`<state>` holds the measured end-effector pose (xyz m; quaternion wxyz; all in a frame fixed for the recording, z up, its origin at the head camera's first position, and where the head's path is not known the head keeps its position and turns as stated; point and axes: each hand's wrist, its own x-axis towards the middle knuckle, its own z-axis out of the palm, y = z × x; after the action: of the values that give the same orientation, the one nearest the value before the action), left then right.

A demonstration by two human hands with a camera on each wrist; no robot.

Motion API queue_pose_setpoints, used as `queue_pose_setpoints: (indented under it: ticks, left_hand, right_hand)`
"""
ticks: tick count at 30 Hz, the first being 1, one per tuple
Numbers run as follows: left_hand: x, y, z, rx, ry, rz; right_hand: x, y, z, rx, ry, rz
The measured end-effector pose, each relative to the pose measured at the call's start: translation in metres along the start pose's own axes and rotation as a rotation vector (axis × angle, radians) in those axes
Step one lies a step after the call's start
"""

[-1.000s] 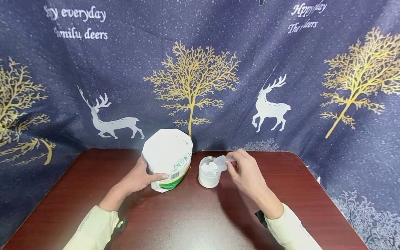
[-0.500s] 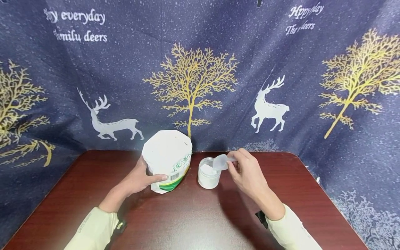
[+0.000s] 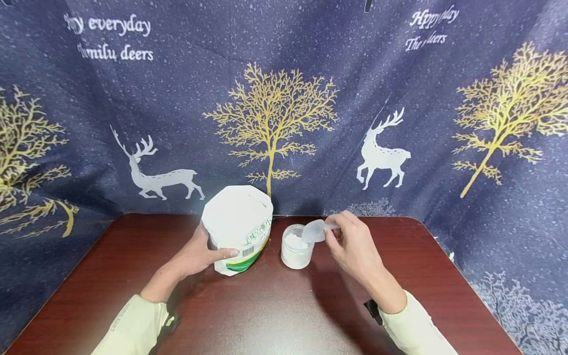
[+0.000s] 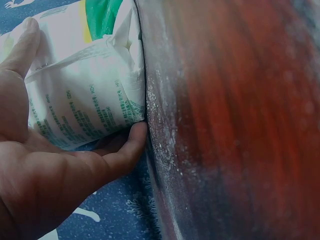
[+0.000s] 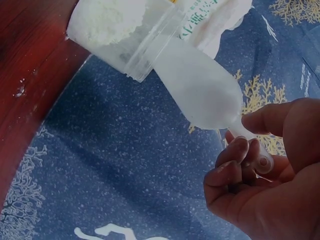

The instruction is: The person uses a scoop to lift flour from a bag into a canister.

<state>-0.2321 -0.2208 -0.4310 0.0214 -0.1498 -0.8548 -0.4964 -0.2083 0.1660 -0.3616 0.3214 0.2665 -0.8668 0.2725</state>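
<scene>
In the head view my left hand (image 3: 195,251) grips the side of a white flour bag (image 3: 235,217) with green and yellow print, its thumb across the front. The left wrist view has fingers (image 4: 131,150) under the bag's lower edge. My right hand (image 3: 355,249) pinches the short handle of a translucent plastic scoop (image 3: 314,230). The scoop's front end overlaps the right rim of a clear jar (image 3: 296,260) that holds white powder (image 5: 110,20). No heap of powder shows on the scoop in the right wrist view.
Bag and jar stand side by side on a dark red-brown table (image 3: 248,315), near its back edge. Directly behind hangs a blue cloth (image 3: 177,98) with deer and golden trees. Specks of powder (image 5: 20,90) lie on the tabletop by the jar.
White clumps at the scoop's front end have dropped into the jar. The scoop has shifted slightly right with my right hand. My left hand stays on the bag.
</scene>
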Motion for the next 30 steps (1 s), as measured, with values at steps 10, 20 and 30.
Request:
queue_pose_setpoints:
  ticks: [10, 20, 30]
  left_hand:
    - [0.000, -0.001, 0.001, 0.001, -0.001, -0.009]
    - [0.001, -0.002, 0.000, 0.009, -0.004, -0.014]
    - [-0.001, 0.002, 0.000, -0.004, 0.000, -0.003]
  right_hand:
    - [0.000, 0.001, -0.004, 0.000, 0.025, 0.012]
    - [0.006, -0.004, -0.008, 0.004, 0.069, 0.009]
    - [0.013, -0.014, -0.007, 0.022, 0.094, -0.009]
